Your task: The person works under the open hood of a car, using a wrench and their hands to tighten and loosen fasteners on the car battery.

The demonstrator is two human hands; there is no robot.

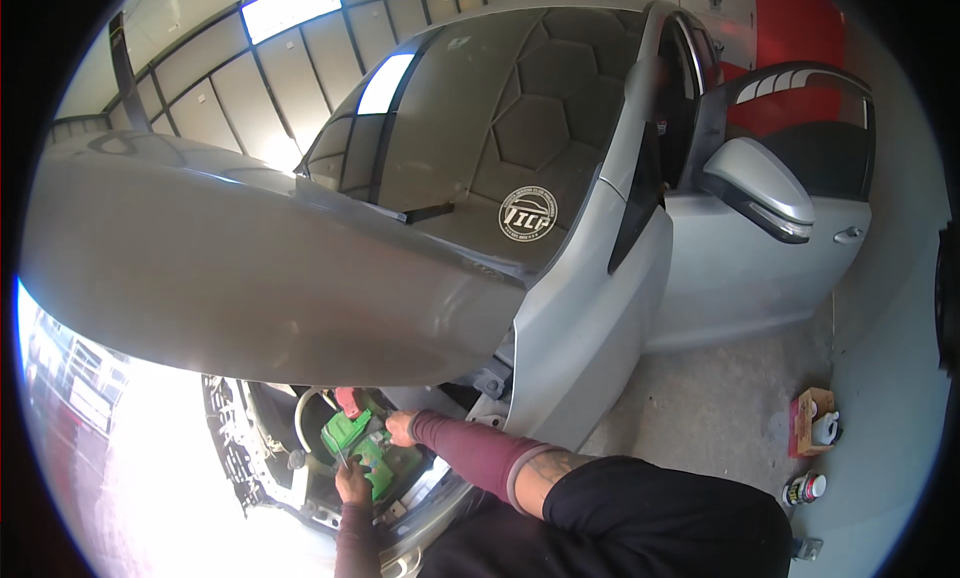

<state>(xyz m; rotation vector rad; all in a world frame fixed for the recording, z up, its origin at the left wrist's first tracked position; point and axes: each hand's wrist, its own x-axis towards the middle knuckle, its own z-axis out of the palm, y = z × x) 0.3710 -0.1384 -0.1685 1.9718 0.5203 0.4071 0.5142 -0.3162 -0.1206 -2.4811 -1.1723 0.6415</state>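
In the open engine bay at the lower middle sits a green battery (pixel 382 483) with a red cover (pixel 348 401) at its upper end. My left hand (pixel 352 482) is at the battery's left side, fingers closed on a slim metal tool (pixel 342 456). My right hand (pixel 401 428), in a maroon arm sleeve, reaches in from the right to the battery's top, fingers curled; what they grip is too small to make out. A pale hose (pixel 301 418) curves beside the battery.
The raised silver bonnet (pixel 250 278) spans above my hands, before the windscreen (pixel 420 148). An open door (pixel 740 278) stands at the right. A cardboard box (pixel 800 428) and a container (pixel 808 489) sit on the floor by the right wall (pixel 880 398).
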